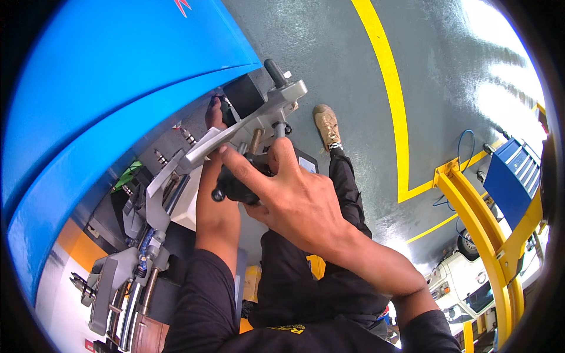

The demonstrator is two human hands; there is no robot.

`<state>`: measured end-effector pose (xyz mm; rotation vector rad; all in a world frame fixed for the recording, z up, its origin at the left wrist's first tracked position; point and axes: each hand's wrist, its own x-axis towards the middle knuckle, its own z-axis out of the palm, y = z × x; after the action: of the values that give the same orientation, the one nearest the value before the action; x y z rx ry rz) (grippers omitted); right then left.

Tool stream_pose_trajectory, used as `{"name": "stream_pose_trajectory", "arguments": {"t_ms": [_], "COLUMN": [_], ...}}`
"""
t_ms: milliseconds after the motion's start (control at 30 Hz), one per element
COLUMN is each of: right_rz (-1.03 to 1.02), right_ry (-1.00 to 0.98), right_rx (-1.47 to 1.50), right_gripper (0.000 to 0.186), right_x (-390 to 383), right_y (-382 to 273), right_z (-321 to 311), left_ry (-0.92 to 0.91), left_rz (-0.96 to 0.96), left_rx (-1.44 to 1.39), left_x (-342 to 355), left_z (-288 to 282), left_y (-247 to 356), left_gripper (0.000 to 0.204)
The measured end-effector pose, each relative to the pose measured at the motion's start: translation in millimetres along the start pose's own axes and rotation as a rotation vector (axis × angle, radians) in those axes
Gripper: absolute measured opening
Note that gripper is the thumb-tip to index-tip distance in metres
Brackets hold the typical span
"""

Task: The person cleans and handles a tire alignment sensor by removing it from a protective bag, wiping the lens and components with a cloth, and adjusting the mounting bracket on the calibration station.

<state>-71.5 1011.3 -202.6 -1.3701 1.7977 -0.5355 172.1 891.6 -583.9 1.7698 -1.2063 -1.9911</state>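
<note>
A grey metal wheel clamp (pixel 259 120) with rods and black fittings lies slantwise in front of me. My right hand (pixel 297 197) is closed around its dark middle part. One finger reaches along the metal arm and another bends over a grey rod. Beyond the clamp, my left hand (pixel 215 115) is up beside the edge of the blue cabinet (pixel 135 82), close to a black block (pixel 244 96). The clamp hides much of that hand, so its grip does not show. A second grey clamp (pixel 106 288) with shiny rods stands at the lower left.
Several small metal fittings line the cabinet's side, among them a chrome-tipped one (pixel 188 137). A yellow line (pixel 391 88) crosses the grey floor. On the right are a yellow lift arm (pixel 479 203), a blue drawer unit (pixel 515 176) and a white vehicle (pixel 462 276).
</note>
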Motion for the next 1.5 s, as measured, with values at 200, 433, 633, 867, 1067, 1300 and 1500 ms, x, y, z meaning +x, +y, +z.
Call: {"name": "stream_pose_trajectory", "arguments": {"t_ms": [200,433,633,867,1067,1300,1500], "right_rz": [0.047,-0.002,0.009,0.054,0.024,0.029,0.005], "right_ry": [-0.092,-0.078,-0.065,-0.024,-0.047,-0.004,0.015], "right_rx": [0.020,-0.009,-0.016,-0.003,-0.026,-0.021,-0.017], "right_gripper": [0.076,0.078,0.077,0.083,0.076,0.077,0.076], "right_x": [-2,1,-1,-2,-10,-12,-14], "right_y": [-2,2,-5,-2,-2,2,1], "right_z": [-5,-3,0,9,3,6,9], "left_ry": [-0.016,0.016,0.014,-0.037,-0.067,-0.184,-0.215], "left_rz": [-0.015,0.026,0.026,-0.056,-0.089,-0.166,-0.183], "left_rx": [-0.016,-0.012,-0.016,-0.024,-0.040,-0.072,-0.092], "left_x": [1,13,15,-7,-20,-31,-39], "left_z": [0,-9,1,3,1,31,32], "left_y": [6,16,15,9,9,-6,-13], "left_gripper": [0.049,0.050,0.050,0.051,0.052,0.053,0.054]}}
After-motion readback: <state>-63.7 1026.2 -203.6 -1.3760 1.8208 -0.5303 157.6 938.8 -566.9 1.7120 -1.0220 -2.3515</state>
